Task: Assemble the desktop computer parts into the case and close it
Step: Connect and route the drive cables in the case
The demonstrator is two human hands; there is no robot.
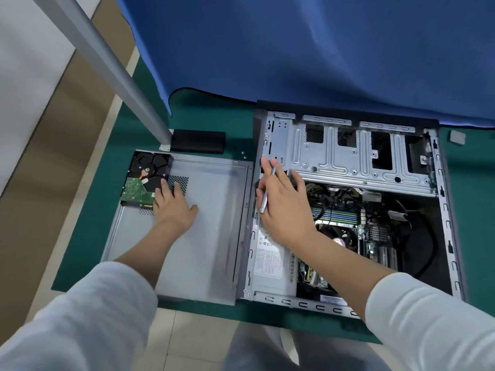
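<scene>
An open desktop case (pixel 444 210) lies on its side on the green mat, with the motherboard (pixel 375 231), the power supply (pixel 270 261) and a silver drive cage (pixel 348 156) showing. My right hand (pixel 284 207) hovers over the case's left edge and grips a slim silver screwdriver (pixel 267 188). To the left lies the grey side panel (pixel 203 236), inner face up. A hard drive (pixel 144 180) rests circuit-board up on the panel's far left corner. My left hand (pixel 174 207) lies flat on the panel, fingertips touching the drive's near right edge.
A black rectangular part (pixel 198 141) lies behind the panel, next to a grey metal post (pixel 112 65). A few small screws (pixel 242 154) sit near the panel's far right corner. A small grey block (pixel 456 137) lies right of the case. A blue cloth (pixel 321 49) hangs behind.
</scene>
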